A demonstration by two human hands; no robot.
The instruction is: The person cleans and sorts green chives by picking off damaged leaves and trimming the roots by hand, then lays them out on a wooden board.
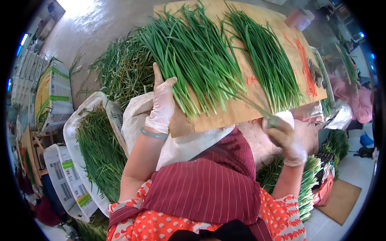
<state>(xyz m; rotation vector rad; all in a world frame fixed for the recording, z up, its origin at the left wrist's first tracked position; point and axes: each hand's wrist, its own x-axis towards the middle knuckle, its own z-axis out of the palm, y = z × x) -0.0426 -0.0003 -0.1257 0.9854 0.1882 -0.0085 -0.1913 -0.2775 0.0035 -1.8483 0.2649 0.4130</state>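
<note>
A wide pile of garlic chives [201,60], green with pale stem ends toward me, lies on a wooden board [241,116]. A second, narrower bunch of garlic chives [267,60] is to its right. My left hand [163,100], in a thin translucent glove, rests against the left edge of the wide pile with finger and thumb apart. My right hand [283,138], also gloved and blurred by motion, is off the board's near right edge. It is closed on a few chive stalks [255,105], which streak back over the board.
Orange-red ties [303,66] lie on the board's right side. At left stand a white crate [70,134] of chives and a heap of loose leaves [122,72]. More bundled chives [307,188] lie low on my right. A pink container [296,19] is at the far right corner.
</note>
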